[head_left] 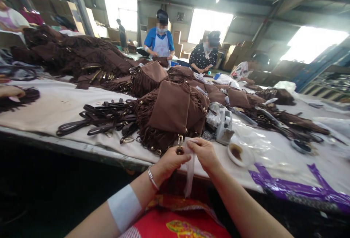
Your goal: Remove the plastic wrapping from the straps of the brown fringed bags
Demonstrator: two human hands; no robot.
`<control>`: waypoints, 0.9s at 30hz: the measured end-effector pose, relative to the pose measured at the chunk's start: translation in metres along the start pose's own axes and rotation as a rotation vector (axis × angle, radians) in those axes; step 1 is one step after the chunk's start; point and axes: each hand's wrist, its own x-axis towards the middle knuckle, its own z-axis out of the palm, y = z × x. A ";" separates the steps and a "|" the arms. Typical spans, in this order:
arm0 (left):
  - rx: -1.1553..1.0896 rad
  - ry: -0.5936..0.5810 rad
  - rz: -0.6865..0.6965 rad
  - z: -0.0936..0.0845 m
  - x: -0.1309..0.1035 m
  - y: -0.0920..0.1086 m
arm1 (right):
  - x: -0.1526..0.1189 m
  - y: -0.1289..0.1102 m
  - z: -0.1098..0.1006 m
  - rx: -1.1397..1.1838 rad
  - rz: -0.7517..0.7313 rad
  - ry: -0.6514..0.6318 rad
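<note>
My left hand (171,162) is closed around a dark brown strap with a gold clasp (179,145), at the table's front edge. Just right of it, my right hand (204,153) pinches a thin whitish strip (189,172), which hangs down between both hands. The left thumb reaches against the strip. Beyond the hands stands a stack of brown fringed bags (170,107). Dark straps with metal clips (105,119) lie in a heap left of the stack.
A tape dispenser (225,128) and a white dish with brown liquid (240,154) are to the right. Purple plastic packaging (298,190) lies at the front right. More brown bags (82,53) are piled at the left. Several people are around the table.
</note>
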 end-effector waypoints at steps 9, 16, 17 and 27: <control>0.063 -0.038 -0.078 0.000 -0.002 -0.002 | 0.029 -0.009 -0.004 0.208 -0.019 0.141; 0.170 -0.083 -0.080 -0.013 -0.012 -0.014 | 0.038 -0.004 -0.024 0.438 0.040 0.299; 0.193 -0.080 -0.079 -0.014 -0.014 -0.014 | 0.036 -0.003 -0.028 0.431 0.038 0.301; 0.107 -0.113 -0.213 -0.031 -0.031 -0.005 | -0.011 0.006 -0.052 -0.174 -0.119 0.251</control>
